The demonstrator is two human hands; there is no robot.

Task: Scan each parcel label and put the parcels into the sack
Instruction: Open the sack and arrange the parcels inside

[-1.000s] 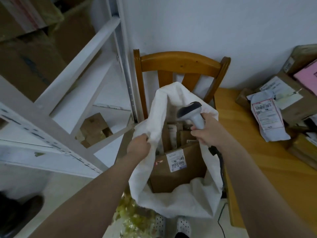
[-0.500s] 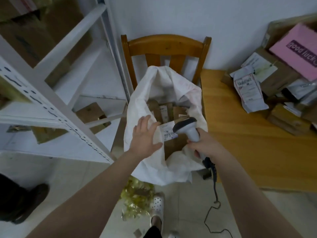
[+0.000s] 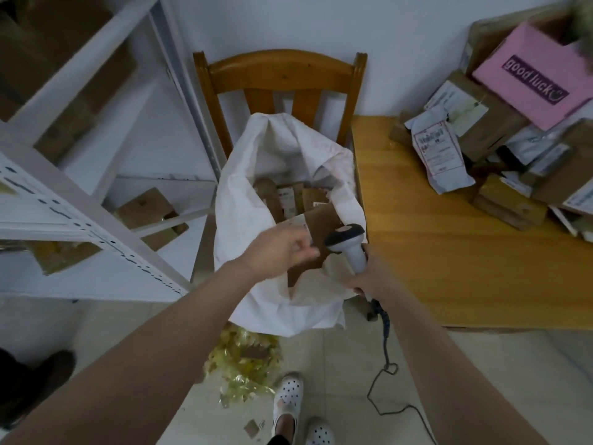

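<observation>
Left of the sack (image 3: pixel 253 220) stands a white shelving rack (image 3: pixel 80 194) with cardboard on its shelves, the biggest thing in view. Right of the sack, touching its side, is a wooden worktop (image 3: pixel 449 268). Behind the sack rises the back of a wooden chair (image 3: pixel 279 72), and the sack appears to sit on that chair with its mouth open upward. Well to the right of the sack, at the far end of the worktop, a heap of parcels (image 3: pixel 487 130) waits; a pink box (image 3: pixel 526 88) lies on top of it and a white mailer (image 3: pixel 439 155) with a printed label lies on the side nearest the sack. Inside the sack a brown box (image 3: pixel 321 220) stands just under the near rim, with more labelled cardboard packets deeper behind it. Over the sack's mouth the left hand (image 3: pixel 282 248) reaches in with fingers bent above the brown box; motion blur hides whether it pinches the box or only hovers, so I cannot tell its grip. At the sack's right rim the right hand (image 3: pixel 372 277) is wrapped round the handle of a grey-and-white scanner (image 3: pixel 351 248), whose head points into the sack. A dark cable (image 3: pixel 385 358) drops from the handle to the floor below the sack. Under the sack's near edge lies crumpled yellow wrapping (image 3: pixel 247 364), and beside that stand white clogs (image 3: pixel 288 396).
</observation>
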